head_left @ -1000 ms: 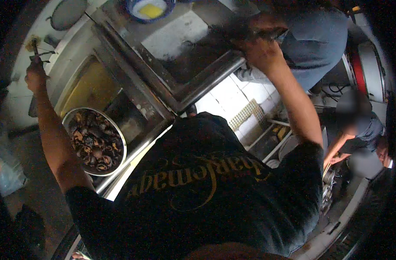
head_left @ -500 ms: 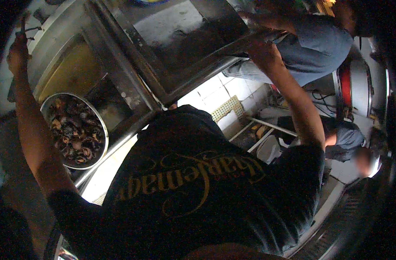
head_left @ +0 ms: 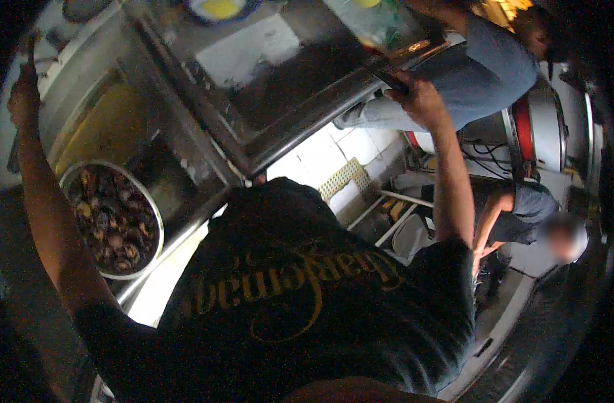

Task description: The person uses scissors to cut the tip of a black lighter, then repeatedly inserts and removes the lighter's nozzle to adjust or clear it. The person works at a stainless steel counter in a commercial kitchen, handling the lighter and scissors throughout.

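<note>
My left hand [head_left: 25, 101] is raised at the far left, its fingers closed round something thin and dark that I cannot make out. Below it, beside my left forearm, a round metal bowl [head_left: 162, 232] holds many dark brown, curled pieces [head_left: 112, 225] that look like mushrooms. At the upper right, my right hand [head_left: 422, 104] is over the near edge of the dark metal counter [head_left: 266, 144]. It grips a dark, elongated object [head_left: 392, 81] that resembles a handle; dimness hides its exact kind.
A pale rectangular sheet or board [head_left: 246, 50] lies on the counter, with a blue-rimmed bowl [head_left: 219, 10] behind it. One person in a grey shirt [head_left: 501, 50] stands at the right; another person [head_left: 532, 208] is lower right. A white rack [head_left: 394, 221] stands below.
My right hand has drawn back from the counter, and the dark object in it shows more plainly. My left hand stays raised. The lower-right person's arms have come into sight. The view has shifted slightly.
</note>
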Action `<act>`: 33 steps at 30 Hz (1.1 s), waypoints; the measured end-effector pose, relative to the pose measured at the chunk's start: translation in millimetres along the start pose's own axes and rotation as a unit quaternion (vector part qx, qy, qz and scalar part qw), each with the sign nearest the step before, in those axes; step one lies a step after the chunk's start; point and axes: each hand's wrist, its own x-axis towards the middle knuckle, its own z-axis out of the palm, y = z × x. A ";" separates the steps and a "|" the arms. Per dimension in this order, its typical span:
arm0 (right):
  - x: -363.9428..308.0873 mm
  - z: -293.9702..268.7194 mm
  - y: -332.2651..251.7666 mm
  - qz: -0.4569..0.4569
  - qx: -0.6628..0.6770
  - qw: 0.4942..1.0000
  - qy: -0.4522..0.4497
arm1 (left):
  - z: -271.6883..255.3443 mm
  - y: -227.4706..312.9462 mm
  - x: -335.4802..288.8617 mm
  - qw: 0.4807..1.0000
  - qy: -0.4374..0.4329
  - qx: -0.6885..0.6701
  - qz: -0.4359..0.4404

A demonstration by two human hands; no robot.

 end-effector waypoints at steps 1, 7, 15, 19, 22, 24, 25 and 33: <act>-6.7 9.2 9.7 -0.005 0.089 0.994 0.069 | 0.3 3.9 1.0 1.000 0.000 -0.019 -0.002; -26.8 25.1 -48.5 0.002 0.359 0.901 0.244 | -26.7 3.3 -19.9 0.964 -0.077 -0.184 -0.175; -21.8 32.9 -95.2 -0.185 0.432 0.822 0.322 | -36.9 34.4 -12.2 0.956 -0.059 -0.214 -0.194; -10.3 23.6 -102.4 -0.238 0.433 0.805 0.330 | -60.4 41.9 -17.6 0.968 -0.034 -0.194 -0.158; -7.1 17.0 -105.9 -0.246 0.432 0.806 0.321 | -90.0 50.1 -26.1 0.964 -0.075 -0.163 -0.195; -5.9 14.7 -104.9 -0.256 0.419 0.805 0.334 | -98.3 51.1 -24.8 0.967 -0.091 -0.139 -0.193; -5.3 14.0 -104.5 -0.260 0.412 0.804 0.341 | -102.0 51.4 -22.7 0.968 -0.099 -0.127 -0.191; -4.3 18.8 -96.9 -0.248 0.443 0.793 0.336 | -95.4 50.4 -24.5 0.965 -0.082 -0.172 -0.181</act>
